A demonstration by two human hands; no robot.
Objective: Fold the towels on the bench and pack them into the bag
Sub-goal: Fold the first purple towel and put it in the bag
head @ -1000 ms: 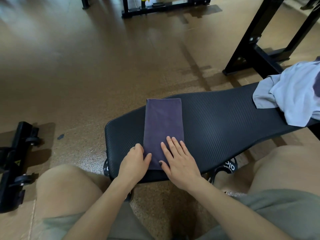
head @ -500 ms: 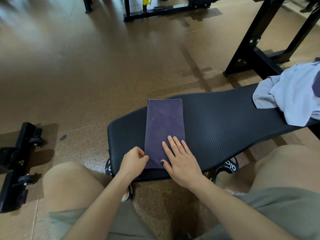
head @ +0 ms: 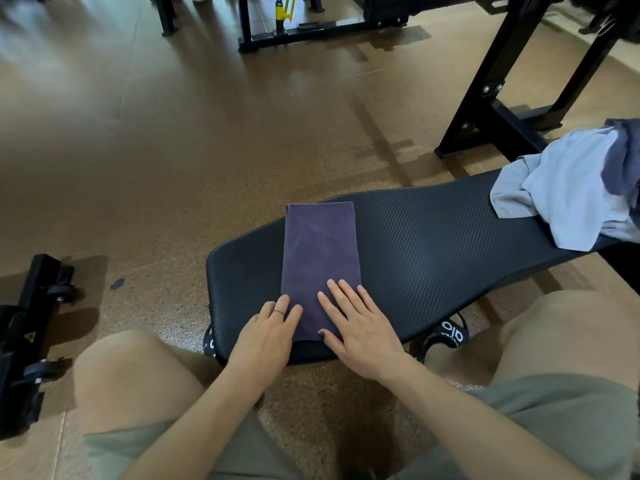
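Note:
A dark purple towel [head: 318, 258], folded into a long narrow strip, lies across the black padded bench [head: 433, 244]. My right hand [head: 360, 327] rests flat on the towel's near right corner, fingers straight. My left hand [head: 270, 332] lies with straight fingers at the towel's near left edge, partly on the bench pad. A loose heap of light blue towel [head: 568, 199] with a darker blue-grey cloth [head: 623, 157] on it sits at the bench's right end. No bag is in view.
My bare knees flank the bench's near end. A black wheeled equipment base [head: 31, 327] lies on the floor at left. A black steel rack frame [head: 498, 98] stands behind the bench at right, another frame [head: 311, 29] at the far back.
My left hand, curled at the towel's near left corner half a second ago, has straightened its fingers and now lies flat. My right hand has stayed put.

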